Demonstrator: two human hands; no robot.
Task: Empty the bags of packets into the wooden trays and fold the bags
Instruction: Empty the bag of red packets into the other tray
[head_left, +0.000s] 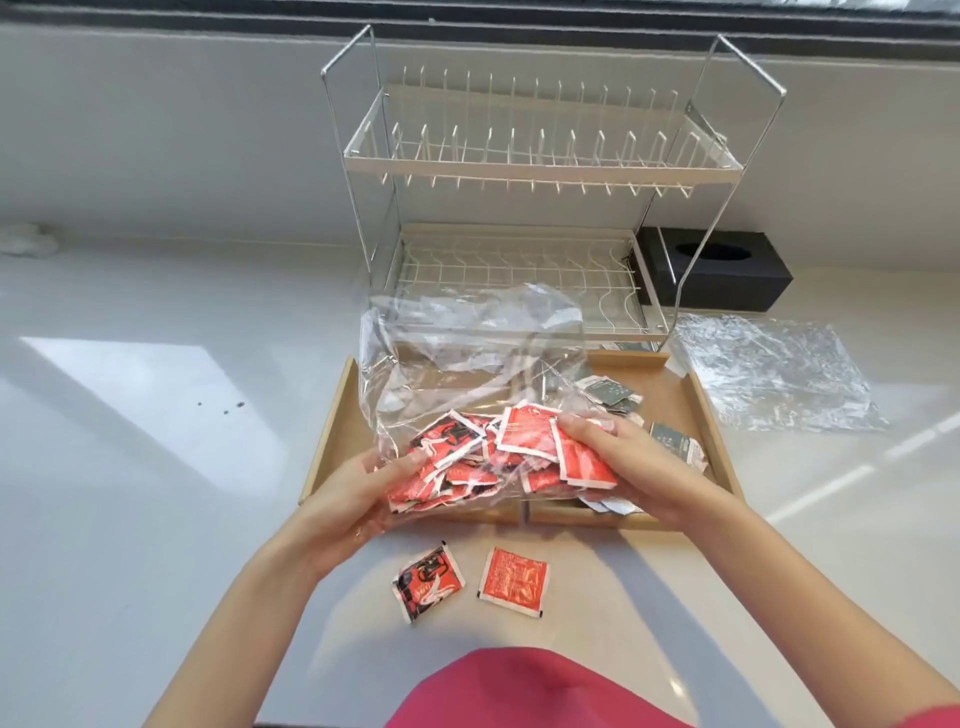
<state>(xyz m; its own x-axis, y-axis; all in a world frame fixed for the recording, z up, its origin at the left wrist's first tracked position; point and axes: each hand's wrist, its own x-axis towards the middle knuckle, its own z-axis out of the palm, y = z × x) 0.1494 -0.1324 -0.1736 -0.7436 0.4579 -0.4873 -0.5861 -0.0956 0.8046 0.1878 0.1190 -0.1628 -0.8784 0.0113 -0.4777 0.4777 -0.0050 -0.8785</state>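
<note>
White countertop (156, 467), broad and glossy, a bright patch of sunlight on its left part. At the back, against the wall, a two-tier wire dish rack (540, 171), both tiers bare. Behind its right leg, a black tissue box (722, 275).

In front of the rack, a shallow wooden tray (696, 400), split by a divider into a left and a right compartment. Scattered in the right compartment, dark green packets (670, 441). To the right of the tray, flat on the counter, a second clear bag (774, 374), crumpled and spread out.

Above the tray, held up in both hands, a clear plastic bag (467, 353), its upper part slack and see-through, its lower part heavy with red packets (457, 467). Some red packets bunched at the right end of the bag, over the divider and the right compartment.

Left hand (358, 493) under the bag's lower left corner, fingers curled and closed on the plastic. Right hand (623, 452) at the bag's right end, thumb pressed on top of a red packet, fingers wrapped beneath the bunch, closed on bag and packets together.

On the counter near the tray's front edge, two loose red packets (511, 582) side by side, slightly apart. At the bottom edge, a piece of pink clothing (519, 691).
</note>
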